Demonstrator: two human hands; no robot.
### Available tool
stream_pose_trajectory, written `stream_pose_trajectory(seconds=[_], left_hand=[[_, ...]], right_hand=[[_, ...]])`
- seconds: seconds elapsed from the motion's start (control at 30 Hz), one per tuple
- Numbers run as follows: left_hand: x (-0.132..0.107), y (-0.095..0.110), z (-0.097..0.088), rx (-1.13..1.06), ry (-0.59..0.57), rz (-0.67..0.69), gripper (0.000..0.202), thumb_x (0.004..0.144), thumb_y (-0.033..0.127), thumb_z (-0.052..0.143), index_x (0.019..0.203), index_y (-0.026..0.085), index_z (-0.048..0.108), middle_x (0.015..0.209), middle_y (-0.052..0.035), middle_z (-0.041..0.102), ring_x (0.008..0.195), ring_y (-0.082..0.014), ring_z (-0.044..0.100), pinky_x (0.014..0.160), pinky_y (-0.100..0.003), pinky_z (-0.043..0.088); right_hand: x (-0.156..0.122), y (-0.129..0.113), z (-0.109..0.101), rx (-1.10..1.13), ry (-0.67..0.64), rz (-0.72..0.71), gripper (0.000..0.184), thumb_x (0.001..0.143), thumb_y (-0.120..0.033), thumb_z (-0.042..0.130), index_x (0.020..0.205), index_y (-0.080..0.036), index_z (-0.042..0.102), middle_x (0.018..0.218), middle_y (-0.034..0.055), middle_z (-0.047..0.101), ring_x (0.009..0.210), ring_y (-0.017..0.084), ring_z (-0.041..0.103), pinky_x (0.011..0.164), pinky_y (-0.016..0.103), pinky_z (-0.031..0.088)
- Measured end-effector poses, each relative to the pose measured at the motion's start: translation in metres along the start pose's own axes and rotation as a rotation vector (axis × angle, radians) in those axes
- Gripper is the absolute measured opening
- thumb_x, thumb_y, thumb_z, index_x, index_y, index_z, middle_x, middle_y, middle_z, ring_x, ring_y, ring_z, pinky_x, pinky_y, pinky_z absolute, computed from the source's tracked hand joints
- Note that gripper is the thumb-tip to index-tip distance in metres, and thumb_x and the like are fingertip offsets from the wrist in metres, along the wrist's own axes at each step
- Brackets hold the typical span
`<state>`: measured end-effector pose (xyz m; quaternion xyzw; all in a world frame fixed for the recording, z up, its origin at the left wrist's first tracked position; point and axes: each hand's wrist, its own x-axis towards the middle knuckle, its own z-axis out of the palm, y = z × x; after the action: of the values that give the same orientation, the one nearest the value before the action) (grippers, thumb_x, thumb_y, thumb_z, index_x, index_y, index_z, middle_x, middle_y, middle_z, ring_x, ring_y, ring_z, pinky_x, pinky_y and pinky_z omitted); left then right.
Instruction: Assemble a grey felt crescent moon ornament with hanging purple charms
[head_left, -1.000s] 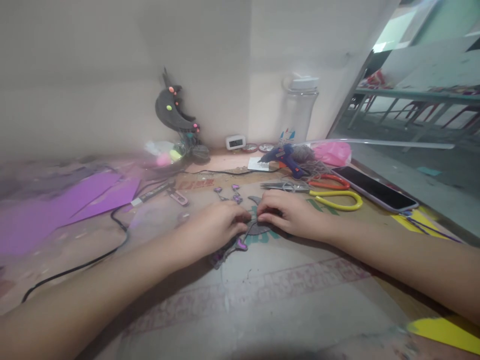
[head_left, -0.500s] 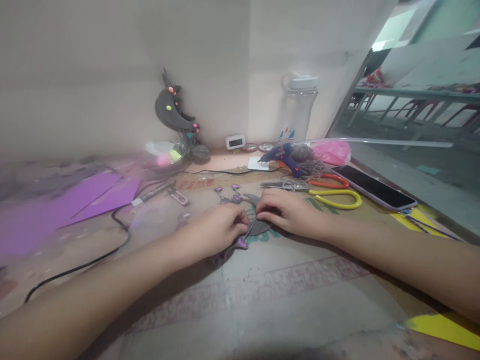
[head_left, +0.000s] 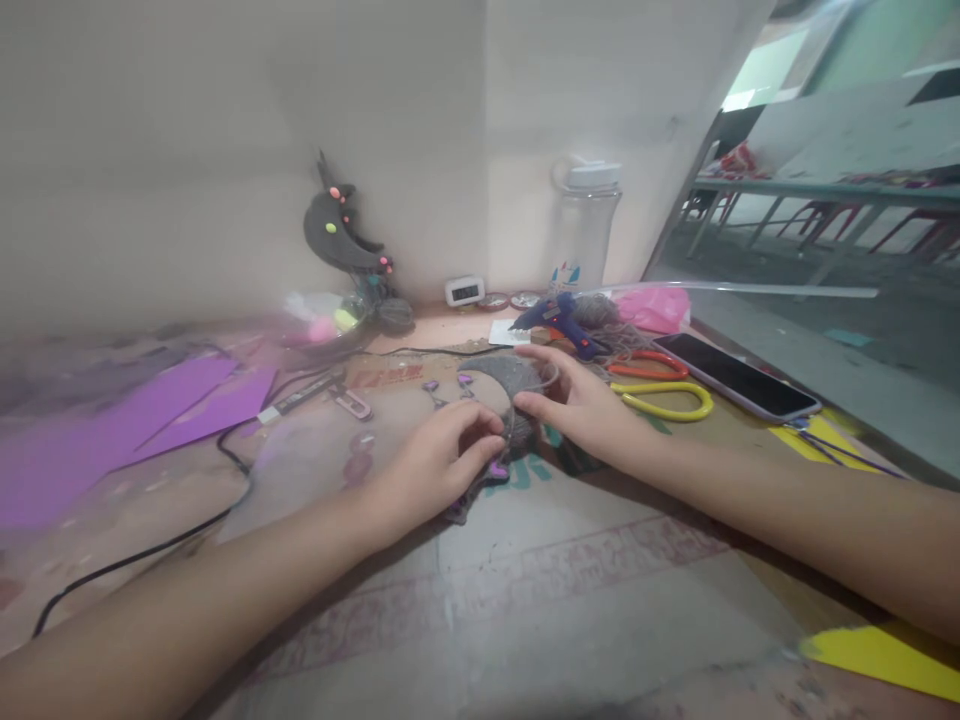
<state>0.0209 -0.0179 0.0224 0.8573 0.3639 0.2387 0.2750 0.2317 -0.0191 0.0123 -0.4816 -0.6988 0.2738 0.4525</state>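
Note:
A grey glittery crescent-shaped craft piece (head_left: 501, 385) with small purple hearts on it is lifted at the middle of the table. My left hand (head_left: 439, 462) pinches its lower end, fingers closed on it. My right hand (head_left: 577, 405) holds its upper curve between thumb and fingers. A few loose purple heart pieces (head_left: 444, 385) lie just behind it on the cardboard.
Yellow-handled scissors (head_left: 667, 400), orange-handled pliers (head_left: 646, 365), a blue glue gun (head_left: 559, 318) and a phone (head_left: 739, 375) lie to the right. A water bottle (head_left: 586, 225), small clock (head_left: 465, 290) and finished grey crescent (head_left: 337, 225) stand by the wall. Purple sheets (head_left: 150, 400) and a black cable (head_left: 225, 455) lie on the left.
The grey crescent piece, flat on the table before, has been raised and turned upright between both hands. My right hand moved up and opened around its curve.

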Motion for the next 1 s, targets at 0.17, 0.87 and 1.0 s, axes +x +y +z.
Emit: stream_pose_trajectory(seconds=[0.17, 0.87, 1.0], left_hand=[[0.003, -0.002, 0.001, -0.13, 0.013, -0.033, 0.017, 0.092, 0.031, 0.052, 0.094, 0.019, 0.064, 0.093, -0.0039, 0.07, 0.088, -0.0186, 0.064, 0.08, -0.03, 0.049], [0.007, 0.012, -0.017, -0.312, 0.255, -0.068, 0.022, 0.087, 0.037, 0.06, 0.083, 0.016, 0.066, 0.079, -0.0018, 0.069, 0.074, -0.0155, 0.063, 0.068, -0.026, 0.05], [0.008, 0.013, -0.025, -0.356, 0.336, -0.038, 0.022, 0.086, 0.037, 0.063, 0.082, 0.016, 0.066, 0.081, -0.0027, 0.07, 0.077, -0.0162, 0.064, 0.07, -0.026, 0.049]], right_hand=[[0.002, -0.011, 0.002, 0.177, -0.081, 0.153, 0.022, 0.081, -0.037, 0.064, 0.087, -0.016, 0.061, 0.064, -0.0026, 0.059, 0.053, 0.011, 0.054, 0.049, 0.023, 0.044], [-0.002, -0.021, 0.001, 0.104, 0.108, -0.276, 0.044, 0.09, -0.027, 0.059, 0.13, -0.028, 0.04, 0.139, 0.0103, 0.044, 0.119, 0.023, 0.052, 0.09, 0.039, 0.054], [-0.007, -0.008, 0.004, 0.017, 0.116, -0.281, 0.037, 0.094, -0.027, 0.055, 0.128, -0.027, 0.042, 0.129, 0.0102, 0.049, 0.114, 0.023, 0.054, 0.09, 0.04, 0.053]])
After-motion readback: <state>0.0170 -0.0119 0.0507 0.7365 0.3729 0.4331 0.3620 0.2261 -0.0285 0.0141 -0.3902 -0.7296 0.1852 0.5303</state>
